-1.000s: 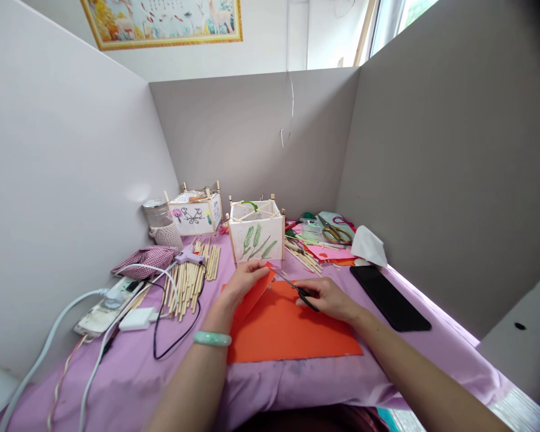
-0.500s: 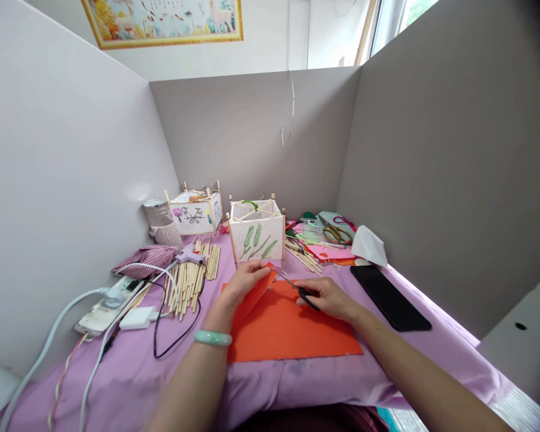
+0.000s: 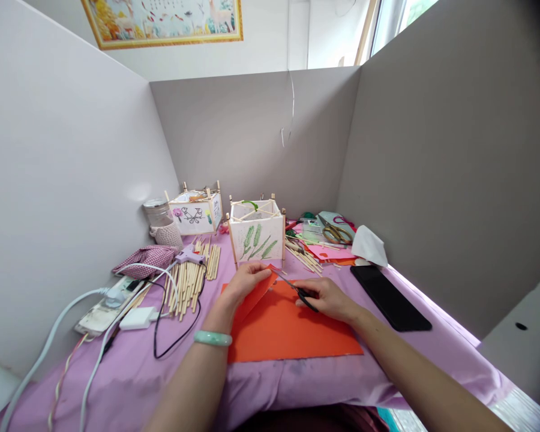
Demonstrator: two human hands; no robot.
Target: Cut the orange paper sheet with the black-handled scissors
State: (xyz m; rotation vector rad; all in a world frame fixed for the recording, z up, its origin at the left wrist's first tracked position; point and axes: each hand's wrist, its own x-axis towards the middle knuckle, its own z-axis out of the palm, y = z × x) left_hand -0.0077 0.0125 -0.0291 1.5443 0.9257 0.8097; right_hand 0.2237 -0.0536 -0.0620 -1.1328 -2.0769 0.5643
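Raised at its left part, a piece of orange-red paper (image 3: 257, 295) is pinched in my left hand (image 3: 246, 283), with a pale green bangle (image 3: 213, 338) on that wrist. My right hand (image 3: 326, 298) is closed around the handles of small black scissors (image 3: 305, 296), whose blades point up and left to the edge of the raised paper. Whether the blades are parted is too small to tell. Beneath both hands lies a large orange-red sheet (image 3: 292, 336). Just behind them stands a white lantern-like box (image 3: 258, 241) with green plant drawings and stick edges.
Wooden sticks (image 3: 186, 285), a glue gun (image 3: 189, 255), cables and a power strip (image 3: 101, 312) lie left. A second box (image 3: 193, 216) and a jar (image 3: 159, 219) stand behind. Right are a black phone (image 3: 389, 297), gold-handled scissors (image 3: 335, 232) and paper scraps (image 3: 328, 253).
The black scissors and the fingers of my right hand have shifted very slightly. My left hand and the paper in it have hardly moved.
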